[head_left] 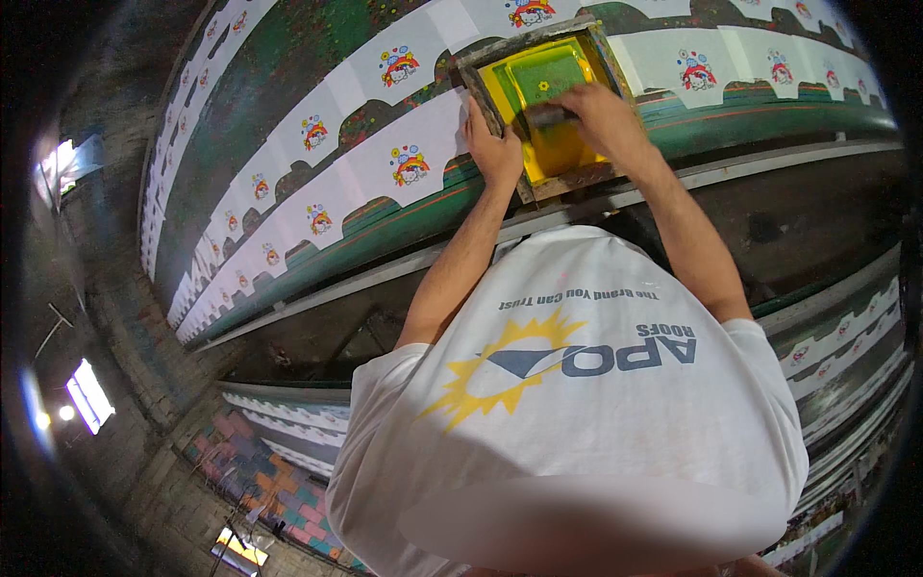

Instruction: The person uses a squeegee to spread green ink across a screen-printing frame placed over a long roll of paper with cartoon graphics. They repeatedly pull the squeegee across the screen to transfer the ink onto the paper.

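Note:
A wooden-framed printing screen (575,181) lies on the long green table, its mesh smeared with yellow ink (567,149) around a greenish window. My left hand (495,149) grips the left side of the frame, fingers along its outer edge. Inside the frame, my right hand (604,120) is closed around a dark squeegee (546,116), whose lower edge is hidden. White cut fabric pieces (447,154) lie flat in rows on both sides of the screen, many bearing a small colourful cartoon print (410,165). Whatever lies under the screen is mostly covered.
The green printing table (385,226) curves away to left and right, with a pale rail (327,279) along its near edge. Behind me stand other tables with more white pieces (836,351). A block wall and a bright window (90,395) are at the left.

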`<state>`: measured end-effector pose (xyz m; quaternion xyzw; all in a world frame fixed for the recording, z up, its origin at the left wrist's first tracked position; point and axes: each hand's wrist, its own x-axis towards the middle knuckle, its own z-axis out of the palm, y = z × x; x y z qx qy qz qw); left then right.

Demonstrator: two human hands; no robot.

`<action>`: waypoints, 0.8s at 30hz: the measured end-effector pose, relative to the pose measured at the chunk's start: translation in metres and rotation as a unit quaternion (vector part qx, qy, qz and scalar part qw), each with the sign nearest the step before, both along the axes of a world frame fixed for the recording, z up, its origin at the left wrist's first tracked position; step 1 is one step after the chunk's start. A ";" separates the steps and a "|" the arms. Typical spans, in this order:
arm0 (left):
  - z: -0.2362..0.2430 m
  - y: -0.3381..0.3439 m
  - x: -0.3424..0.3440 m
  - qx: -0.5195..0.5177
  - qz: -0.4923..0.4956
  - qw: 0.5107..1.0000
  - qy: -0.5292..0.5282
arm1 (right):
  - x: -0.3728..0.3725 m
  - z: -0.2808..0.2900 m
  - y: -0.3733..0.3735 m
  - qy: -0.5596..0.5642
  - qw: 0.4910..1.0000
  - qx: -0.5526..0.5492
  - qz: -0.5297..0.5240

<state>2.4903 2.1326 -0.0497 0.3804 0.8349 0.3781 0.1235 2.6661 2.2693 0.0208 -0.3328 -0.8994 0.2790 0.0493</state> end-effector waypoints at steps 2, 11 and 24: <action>-0.002 0.001 0.000 0.011 0.012 0.999 -0.031 | 0.013 0.006 -0.025 0.017 1.000 -0.014 -0.011; -0.011 0.000 -0.001 0.034 0.012 0.998 -0.060 | 0.026 0.010 -0.046 0.007 1.000 0.011 -0.015; 0.001 0.006 0.011 0.083 0.025 0.995 -0.039 | 0.045 0.010 -0.044 0.049 0.997 0.050 -0.010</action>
